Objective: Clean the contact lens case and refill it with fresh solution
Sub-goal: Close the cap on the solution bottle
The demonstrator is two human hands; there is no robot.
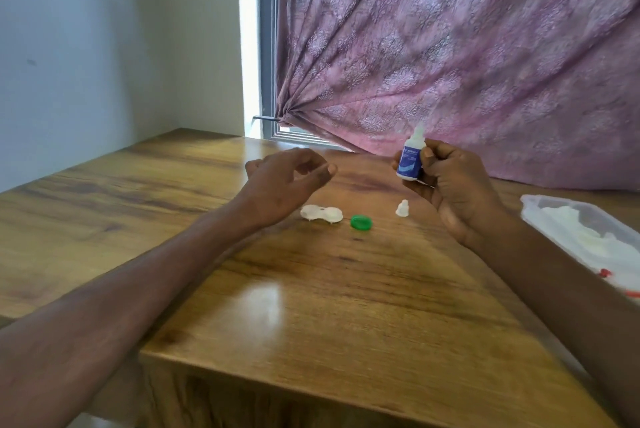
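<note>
A white contact lens case (321, 213) lies on the wooden table (311, 306). Its left well looks capped in white and its right well looks uncovered. A green lid (361, 222) lies just right of the case. My right hand (450, 192) grips a small white solution bottle with a blue label (409, 160), held upright above the table with its nozzle bare. The bottle's small white cap (402, 208) stands on the table below it. My left hand (287, 181) hovers over the case, blurred, with fingers loosely curled and nothing plainly held.
A clear plastic tray (540, 205) holding white tissue sits at the table's right edge. A pink curtain (450, 46) hangs behind the table, with a window frame (268, 81) and a white wall to the left.
</note>
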